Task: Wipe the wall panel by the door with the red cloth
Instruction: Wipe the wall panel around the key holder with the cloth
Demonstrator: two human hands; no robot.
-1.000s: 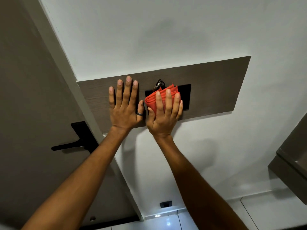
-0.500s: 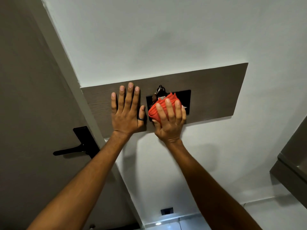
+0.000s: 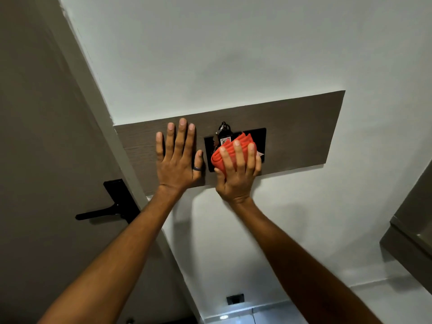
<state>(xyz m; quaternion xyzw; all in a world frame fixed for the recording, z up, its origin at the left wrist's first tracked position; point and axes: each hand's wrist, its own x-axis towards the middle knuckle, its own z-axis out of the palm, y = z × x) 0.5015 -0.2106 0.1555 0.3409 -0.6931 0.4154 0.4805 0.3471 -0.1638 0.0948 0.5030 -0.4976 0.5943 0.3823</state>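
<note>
Right hand (image 3: 236, 174) clamped on folded red cloth (image 3: 233, 148), pressed to black plate (image 3: 259, 139) mid-frame for rubbing; left hand (image 3: 178, 163) flat, fingers spread, bracing on wall panel (image 3: 301, 127)

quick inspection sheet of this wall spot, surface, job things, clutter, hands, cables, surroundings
surface: brown wood-grain wall panel on a white wall, beside the door frame.
job's things: folded red cloth pressed onto the black plate set in the panel.
clutter: key ring with a tag hanging at the plate's top, just above the cloth.
grippers: left hand flat on the panel, fingers spread, a dark ring on the thumb; right hand holding the cloth against the plate.
cables: nothing seen.
surroundings: door with black lever handle at left; black wall socket low down; tiled floor.
</note>
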